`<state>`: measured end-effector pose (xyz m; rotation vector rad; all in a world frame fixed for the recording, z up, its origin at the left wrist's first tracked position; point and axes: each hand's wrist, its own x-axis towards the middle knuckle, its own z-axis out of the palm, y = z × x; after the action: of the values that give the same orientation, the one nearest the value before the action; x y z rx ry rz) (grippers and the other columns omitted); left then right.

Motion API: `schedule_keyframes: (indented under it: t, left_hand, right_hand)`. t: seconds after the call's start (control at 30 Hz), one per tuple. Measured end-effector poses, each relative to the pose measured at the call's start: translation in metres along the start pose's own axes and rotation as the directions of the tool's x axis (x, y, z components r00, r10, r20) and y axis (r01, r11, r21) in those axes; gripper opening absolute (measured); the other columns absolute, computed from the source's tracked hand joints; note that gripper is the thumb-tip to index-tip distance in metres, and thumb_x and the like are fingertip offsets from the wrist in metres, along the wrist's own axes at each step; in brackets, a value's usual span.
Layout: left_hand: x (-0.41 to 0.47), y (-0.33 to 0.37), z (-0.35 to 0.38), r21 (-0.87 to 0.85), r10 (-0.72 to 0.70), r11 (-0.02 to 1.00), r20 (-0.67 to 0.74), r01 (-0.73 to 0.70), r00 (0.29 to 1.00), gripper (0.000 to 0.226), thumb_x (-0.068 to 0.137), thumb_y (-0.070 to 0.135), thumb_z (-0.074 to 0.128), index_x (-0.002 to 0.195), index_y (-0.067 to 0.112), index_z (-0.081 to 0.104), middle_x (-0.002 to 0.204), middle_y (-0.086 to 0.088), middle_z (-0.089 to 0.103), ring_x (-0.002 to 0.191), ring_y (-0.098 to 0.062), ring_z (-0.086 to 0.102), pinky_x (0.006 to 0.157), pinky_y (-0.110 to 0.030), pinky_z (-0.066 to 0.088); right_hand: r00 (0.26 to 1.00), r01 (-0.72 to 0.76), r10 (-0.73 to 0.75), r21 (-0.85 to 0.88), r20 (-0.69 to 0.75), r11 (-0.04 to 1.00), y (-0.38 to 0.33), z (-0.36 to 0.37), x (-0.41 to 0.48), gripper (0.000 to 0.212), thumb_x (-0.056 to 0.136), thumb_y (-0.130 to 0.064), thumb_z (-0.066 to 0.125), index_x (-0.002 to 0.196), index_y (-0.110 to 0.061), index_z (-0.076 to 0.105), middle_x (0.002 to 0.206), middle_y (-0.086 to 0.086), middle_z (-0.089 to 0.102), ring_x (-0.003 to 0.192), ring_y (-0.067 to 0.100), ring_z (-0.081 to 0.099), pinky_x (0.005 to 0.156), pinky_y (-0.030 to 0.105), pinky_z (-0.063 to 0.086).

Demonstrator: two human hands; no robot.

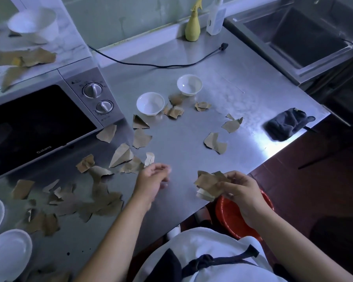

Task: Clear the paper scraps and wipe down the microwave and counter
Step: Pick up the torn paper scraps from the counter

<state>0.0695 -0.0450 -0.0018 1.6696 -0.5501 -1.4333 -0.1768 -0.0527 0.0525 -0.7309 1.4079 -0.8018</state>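
Steel bench [181, 139], microwave [39, 119] on it. Paper scraps [141, 139] litter the microwave's top, front and right. Red bin [222, 208] sits below the bench edge, likely for scraps. Grey cloth [287, 124] lies far right, untouched. Right hand [240, 190] grips a scrap wad [208, 186]; left hand [153, 178] is loosely curled, empty.

1. The paper scraps [142, 137] are tan-brown, and some have paler undersides.
2. The counter [181, 139] is silvery-grey metal with a faint swirled sheen.
3. The microwave [94, 92] has a silver body and knobs and a black door.
4. Two bowls [150, 103] are plain white.
5. The spray bottle [193, 27] is yellow.
6. The cloth [286, 124] is dark grey.
7. The basin [230, 216] is red-orange.
8. The cable [161, 66] is black.
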Motion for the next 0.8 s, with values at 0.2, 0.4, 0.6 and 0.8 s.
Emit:
schedule_keyframes:
  t: [0.2,0.4,0.6,0.8]
  left_hand:
    - [0.047,0.002,-0.026,0.405,0.132,0.913,-0.410,0.050,0.903,0.017,0.080,0.032,0.076,0.089,0.023,0.064,0.089,0.009,0.071,0.078,-0.015,0.066,0.070,-0.034,0.053]
    - [0.068,-0.002,-0.010,0.576,0.100,0.787,-0.473,0.222,0.875,0.018,0.078,0.034,0.072,0.082,0.022,0.059,0.071,0.009,0.064,0.069,-0.020,0.064,0.060,-0.028,0.045]
    - [0.077,-0.002,-0.003,0.533,0.060,0.801,-0.525,0.273,0.849,0.014,0.077,0.024,0.073,0.084,0.020,0.062,0.088,-0.003,0.070,0.083,-0.031,0.067,0.069,-0.034,0.049]
    - [0.078,0.000,0.011,0.609,0.085,0.723,-0.547,0.326,0.833,0.023,0.075,0.017,0.071,0.065,0.022,0.051,0.080,-0.002,0.065,0.081,-0.033,0.065,0.072,-0.038,0.056]
  right_hand:
    - [0.995,-0.073,0.068,0.080,0.066,0.994,-0.006,-0.021,0.023,0.020,0.084,0.018,0.060,0.084,-0.002,0.058,0.074,0.009,0.070,0.066,0.020,0.070,0.061,0.031,0.059]
    - [0.990,-0.105,0.097,0.069,0.100,0.992,-0.011,-0.033,0.046,0.018,0.084,0.013,0.063,0.090,-0.004,0.061,0.081,0.010,0.071,0.071,0.022,0.071,0.071,0.042,0.060]
    - [0.986,-0.130,0.119,0.096,0.118,0.987,-0.019,-0.047,0.066,0.015,0.085,0.009,0.065,0.091,-0.005,0.063,0.083,0.011,0.073,0.072,0.022,0.073,0.059,0.032,0.058]
    - [0.978,-0.147,0.137,0.054,0.156,0.988,-0.028,-0.049,0.084,0.015,0.087,0.007,0.064,0.090,-0.007,0.062,0.083,0.009,0.073,0.071,0.021,0.072,0.061,0.035,0.059]
